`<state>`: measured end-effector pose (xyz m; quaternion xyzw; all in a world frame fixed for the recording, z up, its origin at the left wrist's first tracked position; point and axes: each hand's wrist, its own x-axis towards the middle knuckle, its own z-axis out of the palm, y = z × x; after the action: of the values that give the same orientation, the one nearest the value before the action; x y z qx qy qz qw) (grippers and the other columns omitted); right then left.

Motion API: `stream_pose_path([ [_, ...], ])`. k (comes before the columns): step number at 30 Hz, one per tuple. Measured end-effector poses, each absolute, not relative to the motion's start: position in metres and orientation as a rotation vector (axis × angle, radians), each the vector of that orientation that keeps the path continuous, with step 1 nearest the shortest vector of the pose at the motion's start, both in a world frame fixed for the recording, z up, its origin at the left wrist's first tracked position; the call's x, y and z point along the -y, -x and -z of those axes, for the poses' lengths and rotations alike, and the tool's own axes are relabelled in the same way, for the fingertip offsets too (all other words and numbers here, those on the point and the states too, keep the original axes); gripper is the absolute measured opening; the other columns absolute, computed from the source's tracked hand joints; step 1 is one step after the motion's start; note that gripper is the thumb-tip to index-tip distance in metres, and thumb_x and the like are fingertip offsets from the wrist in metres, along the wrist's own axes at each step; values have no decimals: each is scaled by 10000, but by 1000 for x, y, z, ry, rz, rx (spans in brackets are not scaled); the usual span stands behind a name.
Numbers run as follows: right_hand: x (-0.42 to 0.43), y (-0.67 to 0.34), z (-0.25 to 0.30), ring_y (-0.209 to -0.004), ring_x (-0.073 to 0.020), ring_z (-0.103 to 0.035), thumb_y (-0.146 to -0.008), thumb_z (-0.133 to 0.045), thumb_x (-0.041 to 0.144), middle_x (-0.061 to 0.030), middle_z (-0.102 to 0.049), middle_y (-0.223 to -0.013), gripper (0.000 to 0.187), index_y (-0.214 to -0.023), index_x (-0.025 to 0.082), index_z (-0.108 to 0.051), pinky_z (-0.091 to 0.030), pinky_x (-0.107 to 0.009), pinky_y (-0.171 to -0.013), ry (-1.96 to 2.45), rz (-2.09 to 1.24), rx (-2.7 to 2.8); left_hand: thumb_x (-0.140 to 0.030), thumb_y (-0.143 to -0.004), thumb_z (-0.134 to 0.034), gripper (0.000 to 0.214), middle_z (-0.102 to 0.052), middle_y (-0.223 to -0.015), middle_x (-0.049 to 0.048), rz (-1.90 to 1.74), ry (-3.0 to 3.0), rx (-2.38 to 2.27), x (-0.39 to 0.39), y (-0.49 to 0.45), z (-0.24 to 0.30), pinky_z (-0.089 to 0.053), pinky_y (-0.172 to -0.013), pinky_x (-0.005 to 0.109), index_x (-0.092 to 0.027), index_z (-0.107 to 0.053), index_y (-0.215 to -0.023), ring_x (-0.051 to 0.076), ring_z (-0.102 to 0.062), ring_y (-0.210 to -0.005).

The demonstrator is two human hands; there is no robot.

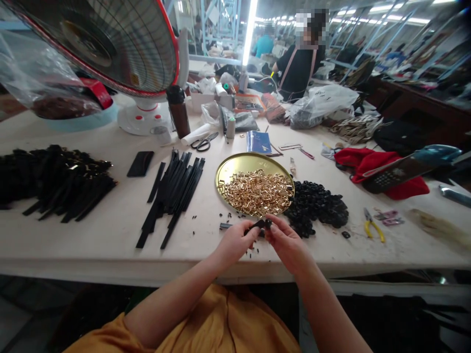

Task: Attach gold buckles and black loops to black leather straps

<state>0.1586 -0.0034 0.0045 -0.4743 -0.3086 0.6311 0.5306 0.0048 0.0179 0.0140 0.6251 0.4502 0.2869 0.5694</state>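
Note:
My left hand (234, 241) is closed on a short black strap (256, 226), which points toward my right hand. Fingers of my right hand (287, 241) pinch a small black piece (268, 223) at the strap's end; it looks like one of the loops from the pile. Just beyond my hands lies a round gold tray (230, 165) heaped with small gold metal buckles (257, 189). Against its right edge spreads a pile of black loops (320, 206). Left of the tray, black straps (176, 191) lie in a loose bundle. Tiny black bits are scattered around my hands.
A heap of black straps with gold fittings (59, 181) lies at far left, below a large fan (147, 117). Black scissors (204, 142), a blue booklet (258, 142) and a dark bottle (178, 113) stand farther back. Yellow-handled pliers (374, 228) rest at right, near a red cloth (405, 184).

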Motion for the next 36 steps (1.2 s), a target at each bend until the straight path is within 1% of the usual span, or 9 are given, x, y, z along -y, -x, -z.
stream_pose_path([
  [5,4,-156,8,-818,-150,-567,-687,-674,327,-7,-643,-892,295,-966,246,-625,-418,-306,-789,1287,-1319,916,-421,-817,-401,322,-492,-540,-34,-554,-1598,-1130,-23,-3,-12,-310,-469,197,-155,-574,-763,94,-446,-493],
  [8,4,-157,15,-792,-154,-570,-660,-698,321,-3,-644,-835,248,-875,226,-622,-419,-307,-774,1357,-1195,967,-414,-811,-405,326,-506,-552,-27,-480,-1689,-1150,-26,-1,-11,-293,-468,202,-152,-575,-717,99,-452,-511],
  [12,4,-161,22,-693,-129,-548,-640,-713,337,21,-610,-717,211,-771,207,-611,-420,-271,-695,1346,-1338,857,-380,-812,-396,314,-526,-578,-21,-446,-1716,-1146,-26,0,-9,-296,-475,205,-145,-592,-743,105,-471,-528],
  [16,7,-165,25,-651,-113,-499,-658,-696,361,16,-583,-707,201,-748,193,-631,-400,-252,-659,1312,-1513,824,-377,-829,-384,325,-576,-616,-3,-415,-1769,-1138,-22,3,-5,-312,-497,212,-148,-611,-792,118,-504,-554],
  [22,15,-161,21,-664,-101,-467,-684,-681,341,33,-548,-683,163,-755,203,-632,-370,-232,-673,1303,-1489,906,-338,-839,-397,290,-638,-747,18,-425,-1896,-1107,-17,7,-10,-324,-539,214,-162,-627,-823,132,-538,-640],
  [27,17,-155,19,-672,-103,-493,-628,-723,325,18,-589,-785,229,-812,222,-634,-388,-246,-664,1215,-1574,717,-318,-847,-378,277,-627,-745,24,-464,-1897,-1096,-10,4,-16,-347,-567,220,-159,-602,-809,139,-539,-658],
  [30,21,-152,20,-644,-102,-475,-619,-727,325,8,-595,-766,210,-779,211,-652,-383,-242,-634,1215,-1607,714,-265,-813,-413,209,-628,-802,39,-497,-1829,-1124,-4,3,-15,-379,-604,231,-155,-563,-909,152,-549,-699],
  [33,27,-148,19,-614,-101,-454,-640,-706,361,10,-587,-736,207,-778,214,-654,-374,-246,-610,1195,-1609,707,-184,-761,-438,316,-621,-835,50,-506,-1755,-1089,1,5,-16,-403,-632,240,-143,-478,-1072,155,-552,-713],
  [36,34,-144,16,-632,-109,-456,-679,-679,365,13,-576,-710,207,-818,213,-657,-371,-256,-641,1238,-1523,835,-145,-748,-415,355,-617,-811,45,-528,-1712,-1058,3,7,-19,-412,-643,245,-138,-443,-1102,143,-547,-690],
])
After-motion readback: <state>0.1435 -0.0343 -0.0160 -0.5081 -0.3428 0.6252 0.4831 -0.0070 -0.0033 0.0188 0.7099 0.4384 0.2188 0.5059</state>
